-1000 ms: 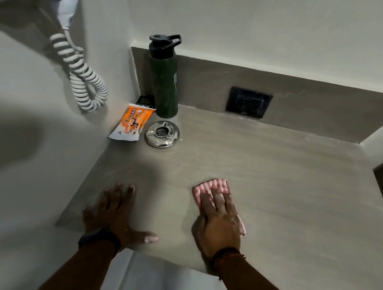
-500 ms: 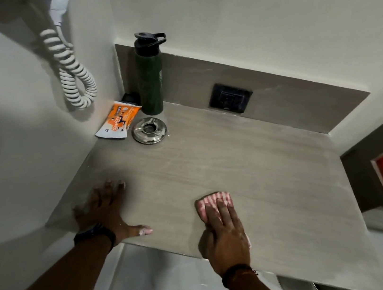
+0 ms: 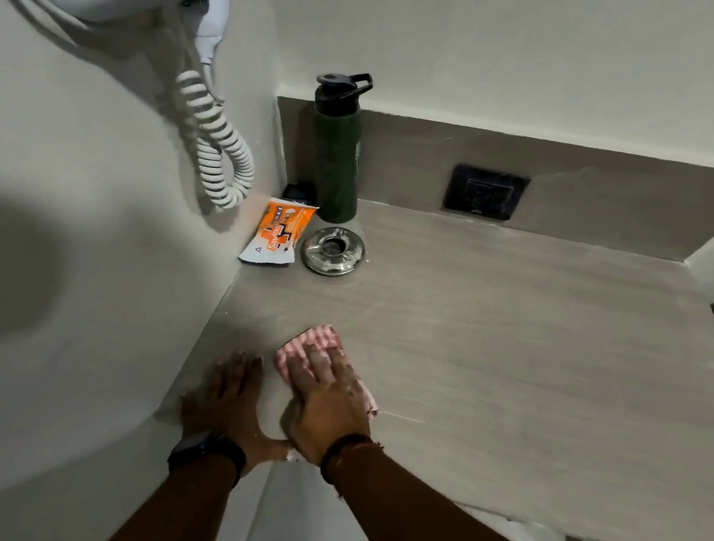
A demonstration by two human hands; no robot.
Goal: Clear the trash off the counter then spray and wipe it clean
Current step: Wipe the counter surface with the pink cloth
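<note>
My right hand [image 3: 325, 397] presses flat on a pink-and-white striped cloth [image 3: 310, 340] lying on the grey wood-grain counter [image 3: 518, 339], near its front left part. Most of the cloth is hidden under the fingers. My left hand [image 3: 226, 401] rests flat and spread on the counter's front left corner, right beside the right hand, its thumb touching the right wrist. It holds nothing and wears a dark wristband.
In the back left corner stand a dark green bottle [image 3: 339, 157], an orange-and-white packet [image 3: 278, 235] and a round steel ashtray [image 3: 332, 250]. A black socket [image 3: 484, 191] sits in the backsplash. A white wall-mounted dryer with a coiled cord [image 3: 218, 142] hangs over the left side.
My right hand has slid the cloth leftward across the counter until it sits beside my left hand. The left hand stays planted on the corner. The camera has shifted.
</note>
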